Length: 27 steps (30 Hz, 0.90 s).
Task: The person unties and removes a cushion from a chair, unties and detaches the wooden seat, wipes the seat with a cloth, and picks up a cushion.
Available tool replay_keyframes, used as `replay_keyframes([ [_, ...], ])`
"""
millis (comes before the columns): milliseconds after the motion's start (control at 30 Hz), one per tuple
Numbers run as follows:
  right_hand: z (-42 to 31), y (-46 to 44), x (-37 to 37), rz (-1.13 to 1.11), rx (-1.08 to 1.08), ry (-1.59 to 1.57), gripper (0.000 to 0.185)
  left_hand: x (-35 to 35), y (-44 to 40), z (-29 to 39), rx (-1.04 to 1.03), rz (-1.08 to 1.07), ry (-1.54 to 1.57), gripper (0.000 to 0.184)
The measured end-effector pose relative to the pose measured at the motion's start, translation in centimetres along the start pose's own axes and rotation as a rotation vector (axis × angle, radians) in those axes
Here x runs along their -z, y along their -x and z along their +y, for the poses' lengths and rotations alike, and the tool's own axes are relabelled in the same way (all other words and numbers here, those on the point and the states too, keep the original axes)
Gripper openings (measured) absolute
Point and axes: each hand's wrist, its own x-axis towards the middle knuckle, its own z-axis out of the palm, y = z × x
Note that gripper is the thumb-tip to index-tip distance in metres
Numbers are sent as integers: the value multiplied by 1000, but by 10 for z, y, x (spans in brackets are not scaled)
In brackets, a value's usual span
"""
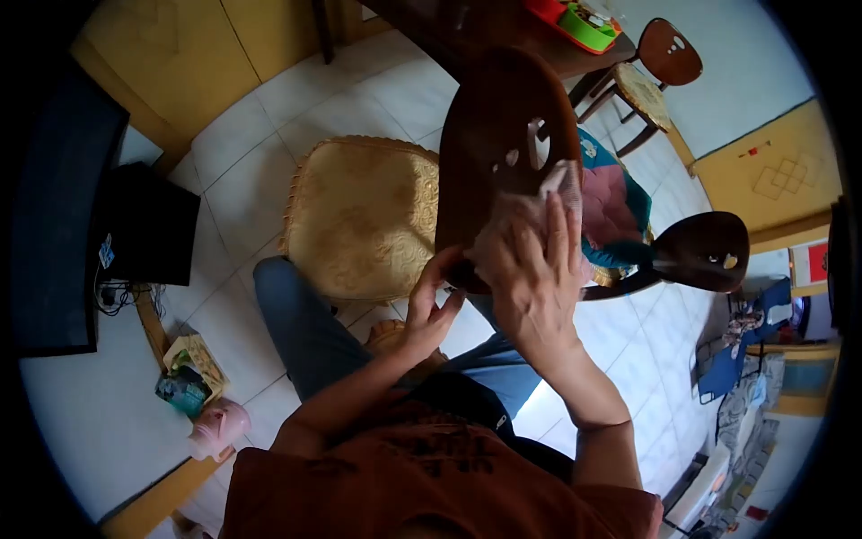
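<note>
A dark brown wooden chair back [485,135] with cut-out holes stands in front of me. My right hand [530,274] presses a thin pale cloth [564,180] flat against its face, fingers stretched over the cloth. Lower down, my left hand [431,310] grips the bottom edge of the chair back, its thumb in front and the other fingers partly hidden. The chair's seat, to the left, wears a gold patterned cushion cover [364,216] with a frilled edge.
A dark table [431,27] with a red and green tray [588,27] stands beyond. Two more chairs [669,54] [700,251] are to the right, one with a pink and teal cloth [615,193]. On the left are a black box [148,225] and a pink piggy bank [220,427].
</note>
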Motion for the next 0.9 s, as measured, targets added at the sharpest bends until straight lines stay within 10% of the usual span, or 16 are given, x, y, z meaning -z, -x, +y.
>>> replay_keyframes([
  [200, 33, -51, 7, -554, 173, -149, 23, 6, -12, 25, 18, -252, -58, 48],
  [400, 132, -153, -42, -518, 227, 141, 33, -10, -22, 35, -188, -259, -566, 85],
  [500, 167, -182, -94, -93, 291, 74, 34, -24, -43, 39, -204, -268, -653, 87],
  [900, 210, -307, -187, -406, 219, -282, 27, -20, -86, 32, -135, -598, -355, 95],
])
